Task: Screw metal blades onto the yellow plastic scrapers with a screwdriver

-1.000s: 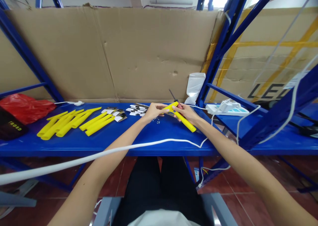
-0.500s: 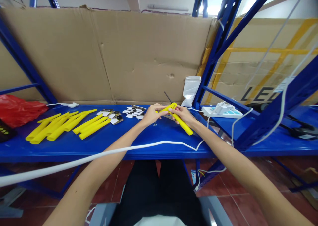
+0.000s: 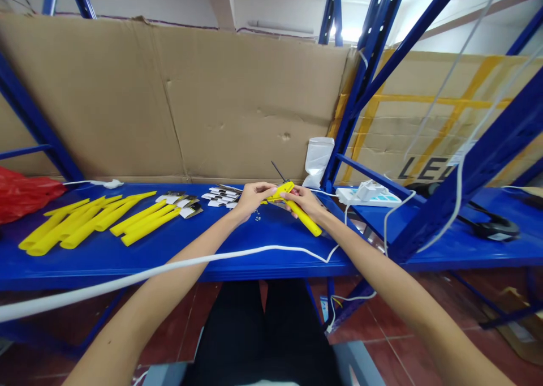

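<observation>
My left hand is closed, its fingers pinching the head end of a yellow tool with a tubular handle. My right hand wraps round the same tool just below its head, the handle slanting down to the right. A screwdriver-like thin dark shaft sticks up to the left behind the tool; something red shows in my right hand at its other end. Several tiny shiny pieces, too small to name, lie beside my left hand on the blue shelf.
More yellow tubular handles lie at the left, near a red plastic bag. Black-and-white cards are stacked beyond my left hand. A white cable crosses in front of my forearms. A power strip sits right of the blue post.
The camera view has shifted slightly to the right. Both hands keep hold of the yellow tool, and the left fingers have changed position a little on its head.
</observation>
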